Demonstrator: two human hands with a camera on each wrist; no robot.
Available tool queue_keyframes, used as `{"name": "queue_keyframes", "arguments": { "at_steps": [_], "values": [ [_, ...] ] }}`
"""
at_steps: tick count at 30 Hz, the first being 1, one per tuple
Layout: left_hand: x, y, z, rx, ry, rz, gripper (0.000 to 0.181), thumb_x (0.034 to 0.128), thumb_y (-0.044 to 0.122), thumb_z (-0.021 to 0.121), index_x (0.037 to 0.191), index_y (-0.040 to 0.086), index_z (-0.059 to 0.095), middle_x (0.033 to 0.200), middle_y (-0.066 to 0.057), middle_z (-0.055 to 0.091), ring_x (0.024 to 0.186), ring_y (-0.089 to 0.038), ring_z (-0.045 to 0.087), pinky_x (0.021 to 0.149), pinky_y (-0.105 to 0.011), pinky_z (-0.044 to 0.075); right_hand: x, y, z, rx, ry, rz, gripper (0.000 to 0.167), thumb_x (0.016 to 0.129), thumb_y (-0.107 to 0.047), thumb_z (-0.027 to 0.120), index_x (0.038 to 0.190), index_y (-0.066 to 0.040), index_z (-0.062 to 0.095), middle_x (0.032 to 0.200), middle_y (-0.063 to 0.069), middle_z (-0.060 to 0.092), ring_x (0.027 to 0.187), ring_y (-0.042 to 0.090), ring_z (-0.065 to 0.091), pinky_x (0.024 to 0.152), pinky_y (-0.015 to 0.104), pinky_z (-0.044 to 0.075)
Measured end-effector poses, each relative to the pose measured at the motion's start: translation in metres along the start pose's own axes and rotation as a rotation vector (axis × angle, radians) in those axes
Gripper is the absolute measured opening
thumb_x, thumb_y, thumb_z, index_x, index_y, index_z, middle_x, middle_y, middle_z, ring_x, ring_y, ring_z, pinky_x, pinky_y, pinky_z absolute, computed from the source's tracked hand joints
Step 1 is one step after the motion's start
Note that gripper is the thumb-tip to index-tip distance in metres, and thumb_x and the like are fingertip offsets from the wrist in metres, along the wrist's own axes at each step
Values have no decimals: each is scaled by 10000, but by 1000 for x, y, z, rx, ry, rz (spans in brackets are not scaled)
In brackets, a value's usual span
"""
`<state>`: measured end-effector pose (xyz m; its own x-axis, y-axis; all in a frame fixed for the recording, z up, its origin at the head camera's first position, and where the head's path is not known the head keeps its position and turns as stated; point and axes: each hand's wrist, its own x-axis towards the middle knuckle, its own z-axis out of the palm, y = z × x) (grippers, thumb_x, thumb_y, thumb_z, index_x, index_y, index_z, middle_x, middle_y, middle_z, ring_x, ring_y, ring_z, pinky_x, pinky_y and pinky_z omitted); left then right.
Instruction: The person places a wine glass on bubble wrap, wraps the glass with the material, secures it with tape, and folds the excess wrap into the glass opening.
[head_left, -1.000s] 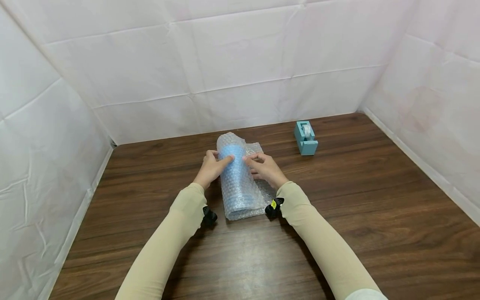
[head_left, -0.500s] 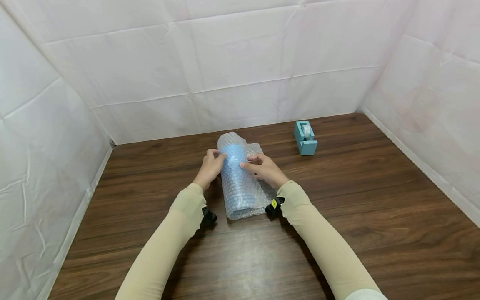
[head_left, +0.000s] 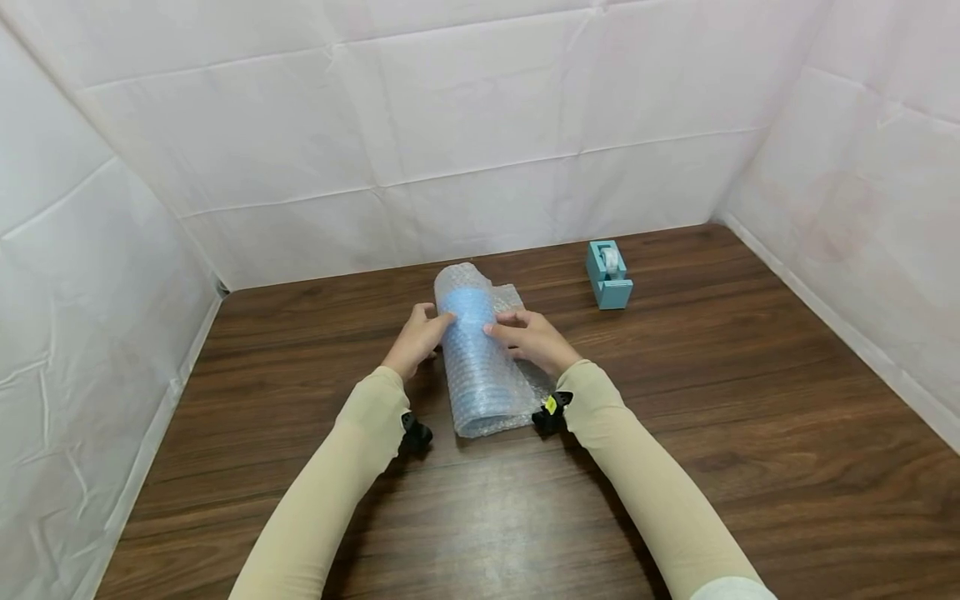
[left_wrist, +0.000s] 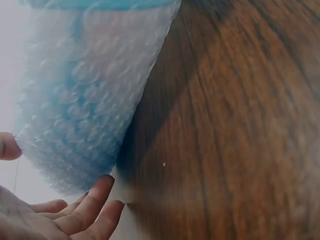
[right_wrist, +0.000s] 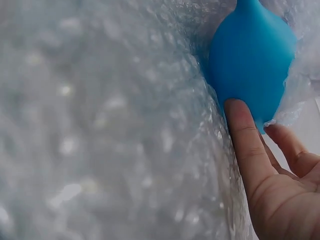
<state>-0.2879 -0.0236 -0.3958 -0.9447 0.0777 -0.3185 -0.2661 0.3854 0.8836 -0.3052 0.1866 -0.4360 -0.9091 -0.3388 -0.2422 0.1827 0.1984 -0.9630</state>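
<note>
A roll of clear bubble wrap (head_left: pixel 480 375) with something blue inside lies lengthwise, its loose flap (head_left: pixel 510 297) spread to the right. My left hand (head_left: pixel 416 337) holds the roll's left side, thumb on top. In the left wrist view, thumb and fingers of the left hand (left_wrist: pixel 75 217) stand on either side of the bubble wrap (left_wrist: pixel 85 100). From the right, my right hand (head_left: pixel 540 340) grips the roll, thumb on its upper face. The right wrist view has a smooth, rounded blue object (right_wrist: pixel 252 60) among the wrap (right_wrist: pixel 115 125), with the right hand (right_wrist: pixel 285 195) touching its end.
A teal tape dispenser (head_left: pixel 611 287) with a roll of tape stands behind and to the right of the wrap on the dark wooden table (head_left: pixel 712 358). White sheeting (head_left: pixel 465 108) encloses the back and both sides.
My left thumb has shifted left from the middle of the roll to its left edge. The right thumb has come slightly toward me along the wrap. The roll has hardly moved.
</note>
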Motion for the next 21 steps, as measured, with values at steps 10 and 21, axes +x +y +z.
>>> {"name": "queue_keyframes", "arguments": {
  "at_steps": [10,21],
  "values": [
    [2,2,6,-6,-15,-4,730,957,462,475,1512,116,151,1493,-181,337,1303,-321,441,1014,-486,436,-2,1,-4,45,10,44,591,932,-312,631,1428,-64,426,1405,149,471,1273,299,495,1021,418,457],
    [3,3,10,28,-6,25,745,950,498,489,1499,103,177,1470,-188,362,1310,-327,437,1017,-486,426,-1,3,-7,57,-13,61,594,963,-303,566,1462,-50,367,1409,130,466,1238,281,506,1007,398,468]
  ]
}}
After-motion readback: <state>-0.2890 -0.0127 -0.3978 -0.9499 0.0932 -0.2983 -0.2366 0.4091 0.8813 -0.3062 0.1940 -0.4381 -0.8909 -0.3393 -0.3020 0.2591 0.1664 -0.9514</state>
